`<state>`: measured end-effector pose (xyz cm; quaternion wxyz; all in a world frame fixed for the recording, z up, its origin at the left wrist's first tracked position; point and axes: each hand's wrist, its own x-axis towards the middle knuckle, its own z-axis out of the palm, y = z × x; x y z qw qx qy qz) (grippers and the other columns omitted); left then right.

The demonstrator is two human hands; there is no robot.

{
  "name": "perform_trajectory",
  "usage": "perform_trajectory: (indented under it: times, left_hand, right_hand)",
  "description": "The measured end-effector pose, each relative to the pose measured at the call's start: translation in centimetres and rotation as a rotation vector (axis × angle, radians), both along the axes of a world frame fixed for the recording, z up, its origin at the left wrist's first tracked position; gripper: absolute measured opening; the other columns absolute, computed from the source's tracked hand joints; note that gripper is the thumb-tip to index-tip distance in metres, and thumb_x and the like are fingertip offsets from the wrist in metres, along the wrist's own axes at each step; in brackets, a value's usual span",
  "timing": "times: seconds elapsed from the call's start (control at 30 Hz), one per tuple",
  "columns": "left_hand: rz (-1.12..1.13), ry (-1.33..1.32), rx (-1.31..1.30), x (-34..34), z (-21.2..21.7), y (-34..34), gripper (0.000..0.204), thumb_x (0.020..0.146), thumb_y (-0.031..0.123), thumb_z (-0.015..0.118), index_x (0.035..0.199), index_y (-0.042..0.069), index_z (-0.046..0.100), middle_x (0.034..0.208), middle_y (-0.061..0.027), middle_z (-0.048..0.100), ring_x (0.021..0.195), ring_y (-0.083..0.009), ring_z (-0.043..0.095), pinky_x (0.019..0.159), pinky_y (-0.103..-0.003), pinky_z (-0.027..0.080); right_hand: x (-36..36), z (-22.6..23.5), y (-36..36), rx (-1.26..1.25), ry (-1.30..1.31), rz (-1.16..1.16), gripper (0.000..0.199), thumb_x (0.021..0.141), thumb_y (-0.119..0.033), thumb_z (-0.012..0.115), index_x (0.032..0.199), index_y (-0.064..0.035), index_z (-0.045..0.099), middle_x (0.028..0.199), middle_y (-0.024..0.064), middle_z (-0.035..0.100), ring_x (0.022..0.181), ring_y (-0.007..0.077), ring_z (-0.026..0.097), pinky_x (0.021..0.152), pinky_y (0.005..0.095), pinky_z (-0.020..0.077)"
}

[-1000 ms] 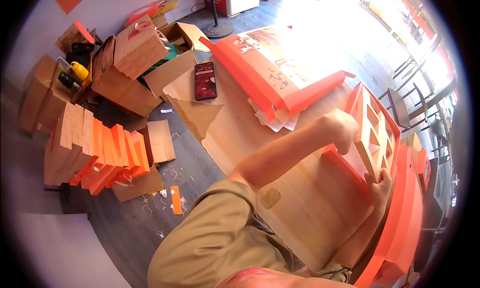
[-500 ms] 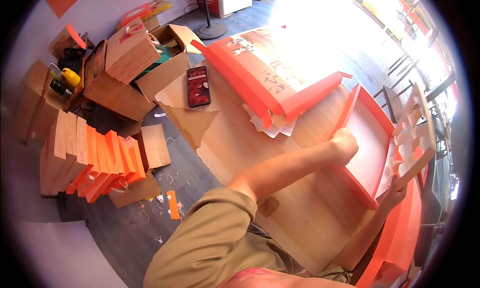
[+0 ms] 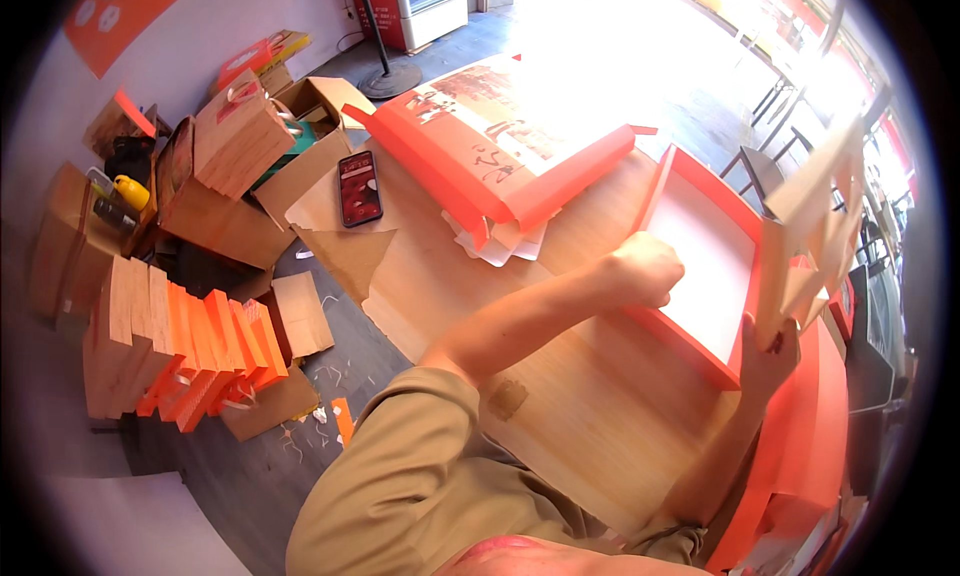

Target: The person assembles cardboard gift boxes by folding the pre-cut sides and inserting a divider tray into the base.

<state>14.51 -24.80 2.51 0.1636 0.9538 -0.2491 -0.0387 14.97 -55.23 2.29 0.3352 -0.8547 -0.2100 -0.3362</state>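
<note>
A shallow orange-red box tray [image 3: 700, 359] with a pale inside lies at the right of the wooden table. My left hand [image 3: 645, 269] is closed in a fist at the tray's left wall; whatever is within its fingers is hidden. Right of the tray, my right hand [image 3: 770, 356] grips the lower edge of a tan cardboard insert [image 3: 800, 241] with cut-outs and folded flaps. The insert is raised and tilted on edge above the tray's right side.
An orange-red printed box lid [image 3: 560, 204] lies beyond my left arm, beside a phone [image 3: 360, 189]. More orange-red boxes [image 3: 800, 446] stand at my right. On the floor at left are a row of paper bags [image 3: 215, 341], a cardboard carton [image 3: 225, 211] and paper scraps.
The insert in my right hand has risen and swung leftward, nearer upright. My left fist stays at the tray's left wall. The whole view has shifted slightly.
</note>
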Motion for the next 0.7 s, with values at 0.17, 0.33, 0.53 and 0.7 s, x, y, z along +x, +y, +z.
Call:
perform_trajectory:
  times: [0.17, 0.33, 0.53, 0.7]
  left_hand:
    - [0.009, 0.005, 0.007, -3.0, 2.5, -0.9, 0.018, 0.086, 0.018, 0.069, 0.096, 0.002, 0.072, 0.088, -0.0167, 0.073, 0.087, -0.0341, 0.073, 0.077, -0.048, 0.059]
    - [-0.071, -0.155, 0.016, -9.0, 4.9, 1.8, 0.022, 0.092, 0.023, 0.071, 0.105, 0.005, 0.072, 0.103, -0.0145, 0.073, 0.097, -0.0338, 0.073, 0.082, -0.045, 0.059]
    - [0.284, -0.406, -0.175, -15.3, 2.0, 11.8, 0.014, 0.091, 0.018, 0.077, 0.1, 0.006, 0.077, 0.097, -0.0095, 0.076, 0.083, -0.0294, 0.073, 0.075, -0.039, 0.059]
    - [0.378, -0.353, -0.383, -18.4, -0.3, 13.4, 0.013, 0.09, 0.012, 0.076, 0.102, 0.006, 0.076, 0.088, -0.0076, 0.074, 0.08, -0.0219, 0.073, 0.073, -0.035, 0.059]
  right_hand:
    - [0.3, -0.4, 0.9, -0.065, -0.038, -0.023, 0.045, 0.08, -0.02, 0.093, 0.091, -0.0004, 0.055, 0.072, 0.0059, 0.044, 0.064, 0.018, 0.039, 0.058, 0.0343, 0.0382]
    - [0.6, -0.5, 3.4, -0.038, 0.098, -0.033, 0.04, 0.079, -0.018, 0.092, 0.085, -0.0008, 0.056, 0.069, 0.0095, 0.047, 0.061, 0.0223, 0.043, 0.059, 0.0381, 0.0412]
    - [0.1, 0.4, 3.5, 0.036, 0.128, 0.05, 0.037, 0.08, -0.019, 0.09, 0.083, -0.0005, 0.058, 0.073, 0.0144, 0.059, 0.064, 0.0272, 0.057, 0.061, 0.0398, 0.0471]
    - [0.4, -0.8, 2.9, 0.034, -0.023, 0.057, 0.034, 0.079, -0.021, 0.091, 0.083, -0.0035, 0.061, 0.077, 0.013, 0.064, 0.068, 0.0301, 0.064, 0.063, 0.042, 0.0515]
